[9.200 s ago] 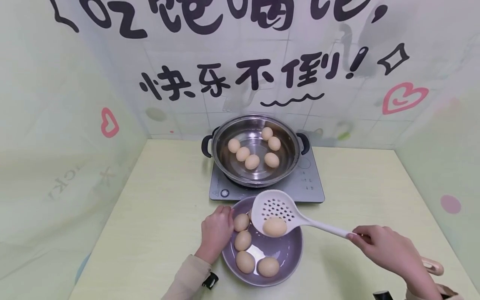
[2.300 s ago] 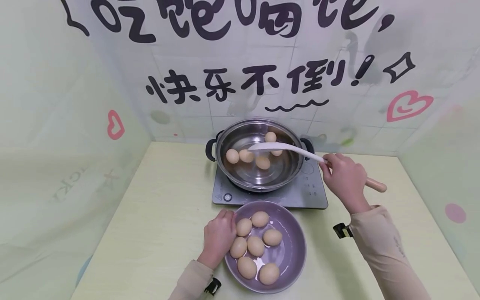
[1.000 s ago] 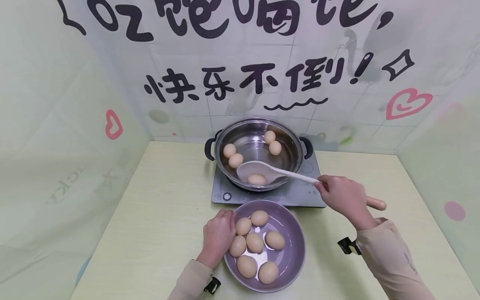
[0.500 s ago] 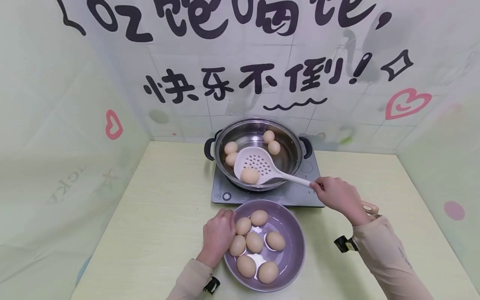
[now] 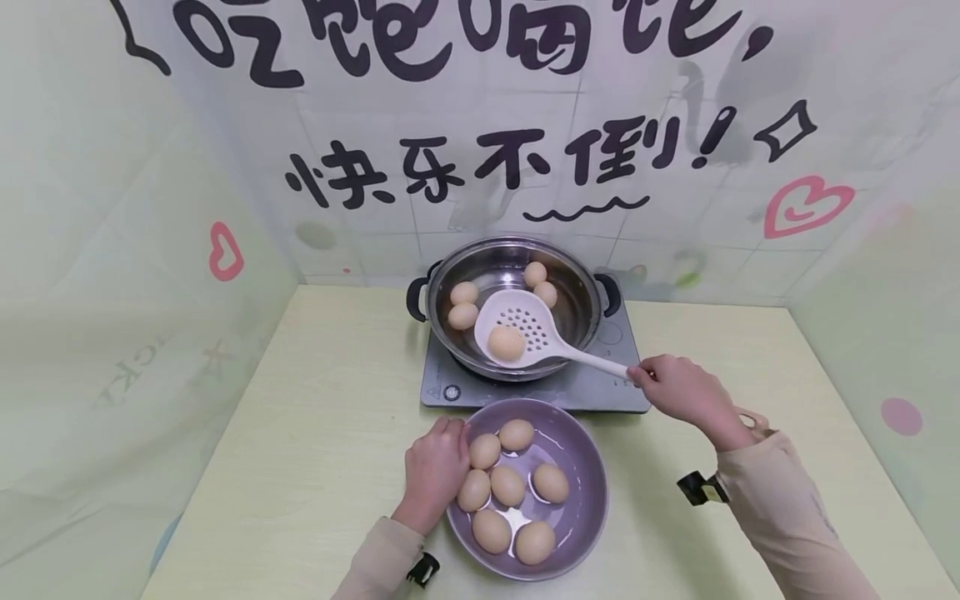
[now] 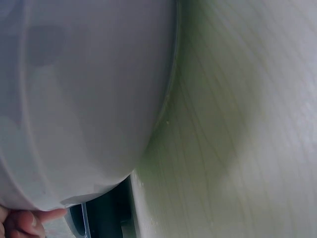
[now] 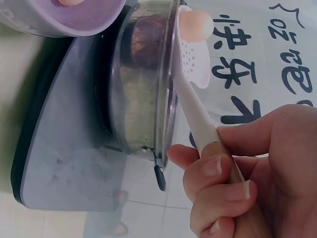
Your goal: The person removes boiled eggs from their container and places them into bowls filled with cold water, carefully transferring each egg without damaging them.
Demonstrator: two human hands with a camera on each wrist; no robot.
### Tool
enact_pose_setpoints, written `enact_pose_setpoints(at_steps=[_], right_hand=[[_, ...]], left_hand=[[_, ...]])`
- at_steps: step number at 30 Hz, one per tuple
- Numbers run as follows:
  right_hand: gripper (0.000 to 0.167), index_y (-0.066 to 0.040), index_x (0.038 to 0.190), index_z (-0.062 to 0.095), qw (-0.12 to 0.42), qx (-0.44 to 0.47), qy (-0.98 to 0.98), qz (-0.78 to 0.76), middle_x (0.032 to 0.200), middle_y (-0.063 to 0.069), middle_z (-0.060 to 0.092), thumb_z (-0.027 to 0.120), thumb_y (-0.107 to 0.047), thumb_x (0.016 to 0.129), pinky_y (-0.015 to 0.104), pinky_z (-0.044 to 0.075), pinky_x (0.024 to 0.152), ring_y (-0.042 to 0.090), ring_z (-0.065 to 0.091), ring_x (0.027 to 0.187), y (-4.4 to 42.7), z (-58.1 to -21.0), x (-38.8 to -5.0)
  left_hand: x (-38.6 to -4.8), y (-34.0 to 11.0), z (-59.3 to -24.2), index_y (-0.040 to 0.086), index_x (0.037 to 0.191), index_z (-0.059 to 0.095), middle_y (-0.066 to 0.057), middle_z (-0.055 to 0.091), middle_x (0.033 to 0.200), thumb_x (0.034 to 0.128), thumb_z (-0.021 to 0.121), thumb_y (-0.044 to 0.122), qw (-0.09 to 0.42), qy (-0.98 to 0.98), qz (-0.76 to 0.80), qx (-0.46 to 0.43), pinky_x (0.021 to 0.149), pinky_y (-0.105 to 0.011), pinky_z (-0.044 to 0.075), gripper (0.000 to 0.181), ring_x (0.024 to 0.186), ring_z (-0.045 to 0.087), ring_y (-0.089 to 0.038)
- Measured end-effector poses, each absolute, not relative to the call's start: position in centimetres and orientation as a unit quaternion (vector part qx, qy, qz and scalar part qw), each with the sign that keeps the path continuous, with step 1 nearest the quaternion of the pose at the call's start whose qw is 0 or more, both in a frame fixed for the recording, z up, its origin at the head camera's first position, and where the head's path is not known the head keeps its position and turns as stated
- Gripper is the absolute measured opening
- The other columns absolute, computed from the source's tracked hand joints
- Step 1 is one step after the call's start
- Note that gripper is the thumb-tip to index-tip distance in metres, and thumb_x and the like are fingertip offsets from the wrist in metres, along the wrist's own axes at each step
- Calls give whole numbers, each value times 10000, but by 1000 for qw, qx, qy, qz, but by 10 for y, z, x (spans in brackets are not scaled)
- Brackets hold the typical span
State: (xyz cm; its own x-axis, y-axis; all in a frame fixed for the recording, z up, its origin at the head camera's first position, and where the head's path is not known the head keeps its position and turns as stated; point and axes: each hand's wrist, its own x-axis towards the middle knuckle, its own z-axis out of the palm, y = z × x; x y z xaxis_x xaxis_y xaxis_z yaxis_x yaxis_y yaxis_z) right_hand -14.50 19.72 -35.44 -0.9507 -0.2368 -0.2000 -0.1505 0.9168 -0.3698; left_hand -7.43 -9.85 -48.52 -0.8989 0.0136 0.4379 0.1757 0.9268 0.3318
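Observation:
My right hand grips the wooden handle of a white skimmer. One brown egg lies in its perforated head, over the front part of a steel pot. In the right wrist view, the fingers curl round the handle and the skimmer's head shows at the pot's rim. Two eggs sit at the pot's left and two more at its back right. My left hand holds the left rim of a purple bowl containing several eggs.
The pot stands on a grey induction cooker, with black handles at its sides. The bowl is close in front of the cooker on a pale wood-grain table. A printed wall covering rises behind and at both sides.
The skimmer has lifted an egg from the pot's front and turned its holed face into view. Compared with 9.2 s ago, more eggs are in the bowl. The left hand stays on the rim.

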Motion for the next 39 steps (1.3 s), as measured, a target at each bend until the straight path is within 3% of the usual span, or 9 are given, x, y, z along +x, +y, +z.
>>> enact_pose_setpoints(at_steps=[5, 14, 29, 34, 39], right_hand=[[340, -134, 726, 556, 107, -93, 974, -177, 546, -24, 385, 410, -353, 941, 282, 267, 423, 130, 346, 482, 208, -347, -129], [315, -163, 778, 578, 93, -58, 978, -175, 536, -34, 364, 414, -373, 945, 281, 251, 417, 119, 323, 473, 230, -344, -78], [236, -217, 904, 636, 112, 5, 977, -183, 535, -49, 367, 471, -385, 924, 275, 245, 423, 100, 322, 469, 230, -385, -27], [219, -197, 922, 634, 83, 9, 981, -176, 528, -55, 382, 480, -353, 923, 278, 251, 411, 107, 346, 468, 222, -395, -23], [154, -176, 923, 641, 10, 0, 986, -169, 566, -91, 462, 539, -289, 898, 285, 256, 392, 87, 367, 468, 216, -403, -20]], left_hand=[[-74, -98, -486, 59, 793, 655, -25, 553, 683, 838, 607, 173, 216, -957, -189, -49, 375, -309, 411, 132, 441, 528, -217], [-75, -98, -484, 56, 784, 655, -30, 552, 675, 834, 608, 160, 221, -956, -189, -48, 369, -311, 407, 125, 436, 524, -220], [-75, -98, -484, 53, 798, 662, -34, 567, 694, 845, 600, 171, 220, -956, -187, -48, 381, -321, 413, 141, 452, 538, -231], [-74, -98, -485, 61, 786, 657, -32, 562, 689, 839, 606, 171, 223, -956, -186, -46, 376, -331, 408, 132, 450, 535, -241], [-75, -98, -485, 58, 781, 655, -34, 563, 687, 835, 609, 168, 225, -955, -188, -49, 371, -326, 411, 131, 446, 537, -235]])
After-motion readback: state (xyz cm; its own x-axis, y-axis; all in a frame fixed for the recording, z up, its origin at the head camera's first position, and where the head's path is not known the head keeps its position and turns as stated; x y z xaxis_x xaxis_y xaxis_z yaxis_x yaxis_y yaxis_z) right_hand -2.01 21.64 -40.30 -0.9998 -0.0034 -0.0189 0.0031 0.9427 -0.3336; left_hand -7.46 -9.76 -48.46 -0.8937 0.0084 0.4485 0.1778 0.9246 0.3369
